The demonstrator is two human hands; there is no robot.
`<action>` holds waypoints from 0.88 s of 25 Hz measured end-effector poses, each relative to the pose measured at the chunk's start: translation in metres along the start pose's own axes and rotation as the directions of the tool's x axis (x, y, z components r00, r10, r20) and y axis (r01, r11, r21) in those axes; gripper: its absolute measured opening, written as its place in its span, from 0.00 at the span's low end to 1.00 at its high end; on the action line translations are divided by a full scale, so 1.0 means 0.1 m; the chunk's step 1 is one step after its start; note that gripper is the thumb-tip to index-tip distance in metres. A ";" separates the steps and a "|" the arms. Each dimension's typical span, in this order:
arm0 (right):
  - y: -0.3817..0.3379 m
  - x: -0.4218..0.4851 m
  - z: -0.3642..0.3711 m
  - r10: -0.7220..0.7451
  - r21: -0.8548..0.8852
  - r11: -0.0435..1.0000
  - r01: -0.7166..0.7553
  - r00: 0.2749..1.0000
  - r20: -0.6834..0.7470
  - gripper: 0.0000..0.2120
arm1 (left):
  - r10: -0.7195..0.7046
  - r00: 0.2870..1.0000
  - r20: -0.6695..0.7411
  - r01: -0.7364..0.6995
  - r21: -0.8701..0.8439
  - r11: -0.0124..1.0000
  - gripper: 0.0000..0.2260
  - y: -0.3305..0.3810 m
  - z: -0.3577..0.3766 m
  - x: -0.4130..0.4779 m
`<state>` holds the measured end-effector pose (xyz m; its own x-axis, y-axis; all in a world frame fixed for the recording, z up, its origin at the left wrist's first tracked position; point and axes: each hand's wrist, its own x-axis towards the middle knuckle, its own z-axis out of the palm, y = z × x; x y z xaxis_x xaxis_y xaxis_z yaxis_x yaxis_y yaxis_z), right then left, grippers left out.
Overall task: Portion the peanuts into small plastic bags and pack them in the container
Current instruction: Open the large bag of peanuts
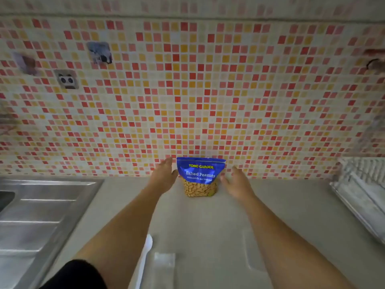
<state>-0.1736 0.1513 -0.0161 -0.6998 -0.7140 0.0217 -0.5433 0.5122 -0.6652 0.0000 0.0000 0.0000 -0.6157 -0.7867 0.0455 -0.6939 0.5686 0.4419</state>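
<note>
Peanuts (200,189) fill the clear lower part of a blue pouch (200,172) that stands upright on the counter (291,215), its back at the tiled wall (208,90). Left of the pouch the left hand (164,176) is spread, fingers straight, holding nothing; right of the pouch the right hand (236,184) is equally spread and empty. Whether either touches the pouch I cannot tell. Nearer the person than the pouch lie what look like clear plastic bags (162,265), blurred. The likely risk: an uneven squeeze from the two sides could topple the pouch, or a grip on its slick film could slip.
</note>
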 end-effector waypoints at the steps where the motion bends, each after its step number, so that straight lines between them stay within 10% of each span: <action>1: 0.02 0.14 0.07 0.025 0.038 0.999 -0.024 0.999 -0.041 0.25 | -0.019 0.999 -0.031 0.018 -0.050 0.999 0.26 -0.03 0.06 0.16; 8: 0.12 0.81 0.50 0.237 0.427 0.883 -0.193 0.970 -0.051 0.20 | 0.069 0.993 0.096 -0.060 -0.096 0.994 0.23 -0.05 0.30 0.87; 22: 0.12 0.43 0.24 0.186 0.441 0.888 -0.134 0.979 -0.077 0.12 | 0.374 0.895 0.242 -0.388 0.012 0.921 0.09 -0.07 -0.08 0.39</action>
<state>-0.1993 0.1155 -0.0409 -0.8224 -0.5672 -0.0449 -0.1840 0.3398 -0.9223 -0.0161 -0.0362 0.0055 -0.9013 -0.4331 -0.0110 -0.4046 0.8323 0.3788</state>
